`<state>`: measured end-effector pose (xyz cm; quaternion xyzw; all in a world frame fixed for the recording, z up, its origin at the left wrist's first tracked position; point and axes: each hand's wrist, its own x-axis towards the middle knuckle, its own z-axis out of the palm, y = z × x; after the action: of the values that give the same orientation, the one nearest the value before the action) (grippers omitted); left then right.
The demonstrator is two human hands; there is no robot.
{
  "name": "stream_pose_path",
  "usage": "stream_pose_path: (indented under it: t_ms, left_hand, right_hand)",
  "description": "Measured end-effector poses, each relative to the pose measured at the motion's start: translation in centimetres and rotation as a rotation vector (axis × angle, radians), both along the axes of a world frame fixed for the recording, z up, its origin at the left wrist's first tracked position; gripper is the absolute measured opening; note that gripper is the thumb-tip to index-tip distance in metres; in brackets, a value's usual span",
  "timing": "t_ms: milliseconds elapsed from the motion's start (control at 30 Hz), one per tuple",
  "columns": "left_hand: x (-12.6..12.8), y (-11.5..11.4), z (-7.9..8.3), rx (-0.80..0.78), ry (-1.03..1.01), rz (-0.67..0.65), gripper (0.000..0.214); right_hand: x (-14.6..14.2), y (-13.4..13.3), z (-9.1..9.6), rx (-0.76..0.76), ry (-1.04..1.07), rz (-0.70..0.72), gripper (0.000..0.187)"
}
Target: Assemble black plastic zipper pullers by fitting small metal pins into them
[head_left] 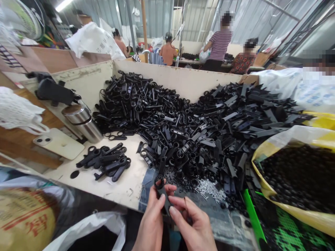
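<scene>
From here I have the left hand (151,226) closed around a black plastic loop-ended part (162,197), its fingers wrapped on the shank and the loop standing up, which keeps the piece raised clear of my lap for working on. The right hand (195,225) sits just beside it, thumb and fingers nearly pinched together, perhaps on a thin dark pin (the feed is too soft at that size for me to swear to it). Beyond the hands, denim (147,184) shows at the worktop's (112,186) front edge, and loose silver pins (210,190) lie within easy reach. A small batch of finished-looking black pieces (106,163) sits apart on the bare board, separate from the heaped black plastic parts (167,134). To the right, a yellow-lined sack (295,174) holds small black pieces. A steel flask (81,122) and a phone (59,143) stand left, out of the way; co-workers (220,43) sit farther back.
</scene>
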<state>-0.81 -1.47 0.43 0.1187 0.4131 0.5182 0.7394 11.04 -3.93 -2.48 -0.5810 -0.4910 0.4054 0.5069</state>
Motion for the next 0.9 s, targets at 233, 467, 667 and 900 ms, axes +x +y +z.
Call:
stream_pose_path:
  t_ms: [233,467,667,900]
  left_hand:
    - [0.5,-0.7,-1.4,-0.022,0.084,0.036,0.054]
    - [-1.5,-0.2,-2.9,0.090,0.504,-0.184,0.056]
    - [-3.5,-0.6,-1.6,0.217,0.526,-0.564,0.047]
    - [-4.7,-1.7,-0.9,0.232,0.424,-0.511,0.044]
  right_hand:
    - [-0.3,0.4,0.9,-0.030,0.045,0.006,0.037]
    - [0.1,0.4,0.7,-0.099,-0.050,0.025,0.037]
    - [1.5,2.4,1.7,-0.212,0.073,0.242,0.041]
    - [0.9,3.7,1.6,-0.237,0.143,0.435,0.029]
